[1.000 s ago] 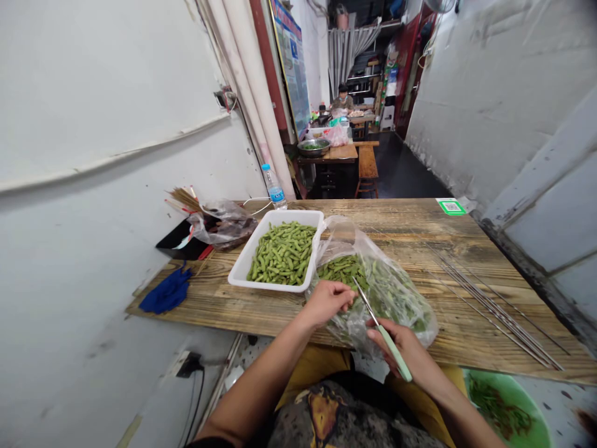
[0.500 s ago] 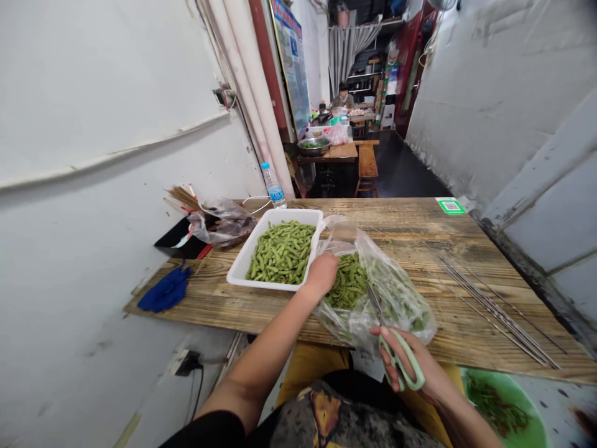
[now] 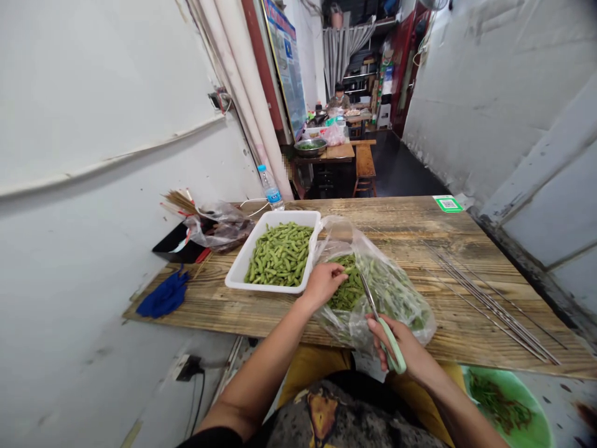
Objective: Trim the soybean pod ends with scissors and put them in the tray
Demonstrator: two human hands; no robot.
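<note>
My left hand [image 3: 325, 283] is over the mouth of a clear plastic bag [image 3: 396, 292], thumb and fingers pinched on a green edamame pod [image 3: 349, 270]. Inside the bag lies a heap of edamame pods [image 3: 344, 295]. My right hand [image 3: 396, 345] grips a pair of scissors [image 3: 389, 343] by light green handles. Their metal blades point up and away over the pods, close to my left fingertips; the blades look nearly together. Left of the bag, touching it, is a white plastic tub [image 3: 233, 275] full of edamame pods [image 3: 281, 254].
Metal skewers [image 3: 489, 305] lie on the wooden table [image 3: 401, 218] at right. A blue cloth [image 3: 163, 295], a black box [image 3: 175, 246] and a water bottle [image 3: 273, 190] are at left. Below the right edge sits a green basin [image 3: 508, 404] with trimmings. A person [image 3: 339, 98] sits far back.
My left hand has come up out of the pods and turned, a pod now at its fingertips. The scissors have turned edge-on, their blades nearer my left fingers.
</note>
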